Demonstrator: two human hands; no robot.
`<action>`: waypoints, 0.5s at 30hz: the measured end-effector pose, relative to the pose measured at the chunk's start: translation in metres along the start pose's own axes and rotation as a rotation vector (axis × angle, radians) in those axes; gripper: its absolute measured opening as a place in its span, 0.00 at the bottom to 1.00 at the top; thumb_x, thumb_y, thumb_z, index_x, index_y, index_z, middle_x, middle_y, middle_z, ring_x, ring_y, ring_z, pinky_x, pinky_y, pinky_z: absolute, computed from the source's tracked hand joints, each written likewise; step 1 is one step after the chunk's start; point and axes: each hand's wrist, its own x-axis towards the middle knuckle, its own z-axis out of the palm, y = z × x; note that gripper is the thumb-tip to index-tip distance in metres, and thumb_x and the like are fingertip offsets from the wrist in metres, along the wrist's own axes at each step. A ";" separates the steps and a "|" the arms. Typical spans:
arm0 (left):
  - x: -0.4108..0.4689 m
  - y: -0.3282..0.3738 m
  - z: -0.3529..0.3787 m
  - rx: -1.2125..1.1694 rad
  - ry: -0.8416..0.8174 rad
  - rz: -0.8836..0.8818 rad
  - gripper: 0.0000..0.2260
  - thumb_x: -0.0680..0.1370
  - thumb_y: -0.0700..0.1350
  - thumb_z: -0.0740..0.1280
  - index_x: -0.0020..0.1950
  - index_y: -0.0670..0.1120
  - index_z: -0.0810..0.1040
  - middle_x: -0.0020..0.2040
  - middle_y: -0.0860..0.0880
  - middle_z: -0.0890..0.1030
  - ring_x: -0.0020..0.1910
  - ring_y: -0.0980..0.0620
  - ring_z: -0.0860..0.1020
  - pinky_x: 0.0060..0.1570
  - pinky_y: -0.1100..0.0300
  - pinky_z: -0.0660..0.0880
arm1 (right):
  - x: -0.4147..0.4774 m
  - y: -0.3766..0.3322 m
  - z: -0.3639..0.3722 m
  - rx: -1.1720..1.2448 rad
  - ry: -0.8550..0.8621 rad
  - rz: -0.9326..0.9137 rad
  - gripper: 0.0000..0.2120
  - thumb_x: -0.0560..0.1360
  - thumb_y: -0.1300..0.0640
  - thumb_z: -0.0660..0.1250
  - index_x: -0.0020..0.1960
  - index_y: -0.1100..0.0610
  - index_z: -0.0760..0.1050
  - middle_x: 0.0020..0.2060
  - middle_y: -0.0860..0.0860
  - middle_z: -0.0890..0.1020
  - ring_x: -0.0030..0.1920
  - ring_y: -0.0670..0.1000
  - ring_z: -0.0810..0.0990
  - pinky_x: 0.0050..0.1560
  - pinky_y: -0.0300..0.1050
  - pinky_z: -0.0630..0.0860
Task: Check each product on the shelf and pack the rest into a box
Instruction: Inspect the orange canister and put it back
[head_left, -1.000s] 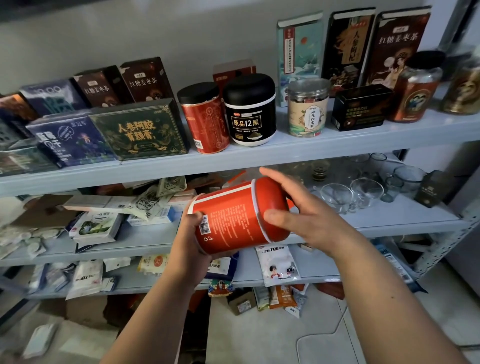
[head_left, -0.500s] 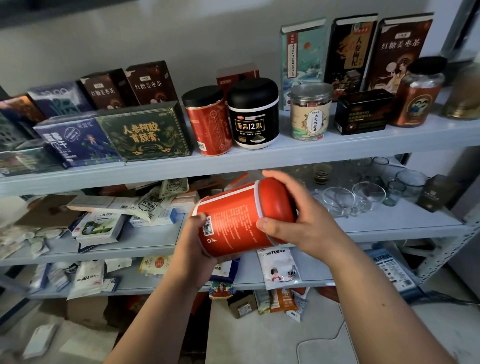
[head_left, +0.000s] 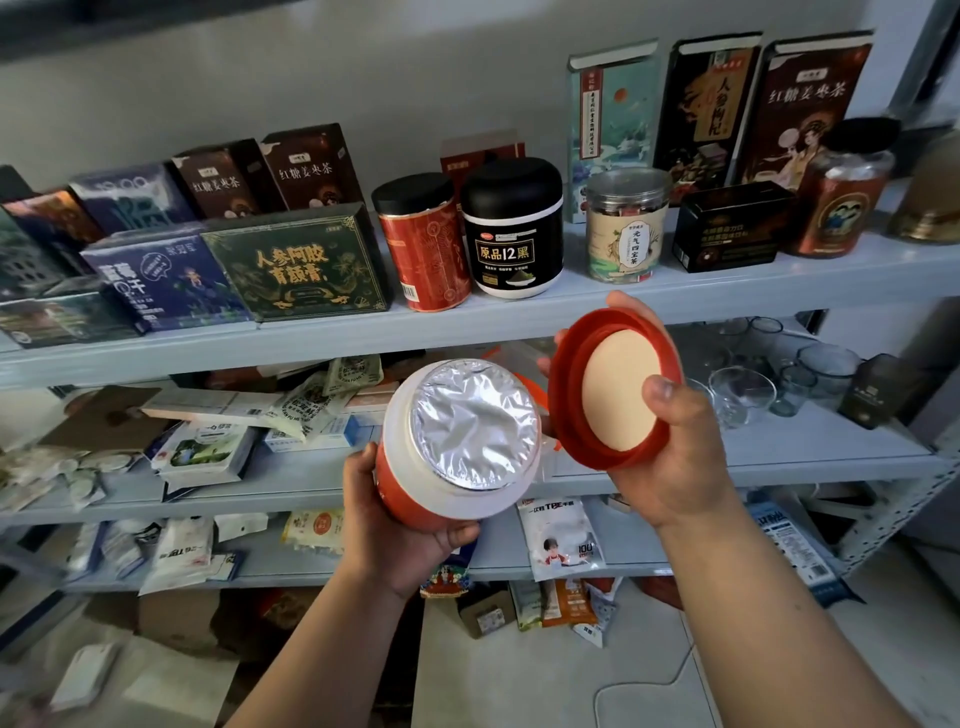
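Note:
My left hand (head_left: 400, 525) grips a red jar (head_left: 457, 441) from below, its mouth turned toward me and sealed with crinkled silver foil. My right hand (head_left: 670, 447) holds the jar's red lid (head_left: 613, 387) just to the right, its pale inner liner facing me, thumb pressed on the liner. Both are held in front of the grey metal shelf (head_left: 519, 317). On the top shelf stand a red can with a black lid (head_left: 423, 241), a black jar (head_left: 514, 228), a clear jar (head_left: 626, 226) and several boxes.
A green box (head_left: 296, 265) and a blue box (head_left: 166, 283) lean at the top left; tall boxes (head_left: 711, 109) stand at the back right. Glass cups (head_left: 743, 395) sit on the middle shelf. Sachets (head_left: 182, 551) and packets litter the lower shelves and the floor.
The lid has come off the jar: my right hand has drawn it away to the right and turned its inside toward me. My left hand has tilted the jar's foil-sealed mouth up.

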 end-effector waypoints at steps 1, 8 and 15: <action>-0.001 0.000 0.001 0.010 -0.010 -0.003 0.31 0.80 0.64 0.50 0.72 0.45 0.74 0.51 0.38 0.84 0.39 0.38 0.83 0.26 0.53 0.78 | 0.000 0.000 0.001 0.009 0.002 -0.004 0.46 0.64 0.42 0.82 0.76 0.51 0.66 0.63 0.62 0.76 0.65 0.66 0.78 0.52 0.61 0.83; -0.002 -0.002 0.000 0.042 -0.025 0.009 0.30 0.80 0.63 0.50 0.70 0.46 0.75 0.50 0.38 0.84 0.38 0.38 0.83 0.26 0.53 0.79 | -0.002 -0.004 0.004 -0.023 0.037 -0.012 0.47 0.62 0.44 0.82 0.76 0.51 0.66 0.64 0.63 0.75 0.65 0.67 0.78 0.53 0.58 0.82; -0.001 0.000 -0.001 0.121 -0.013 0.024 0.39 0.68 0.64 0.64 0.75 0.45 0.71 0.69 0.31 0.75 0.59 0.30 0.78 0.36 0.47 0.81 | -0.013 -0.016 0.017 -0.797 -0.050 0.053 0.38 0.61 0.37 0.78 0.68 0.25 0.67 0.65 0.40 0.72 0.59 0.44 0.81 0.54 0.42 0.82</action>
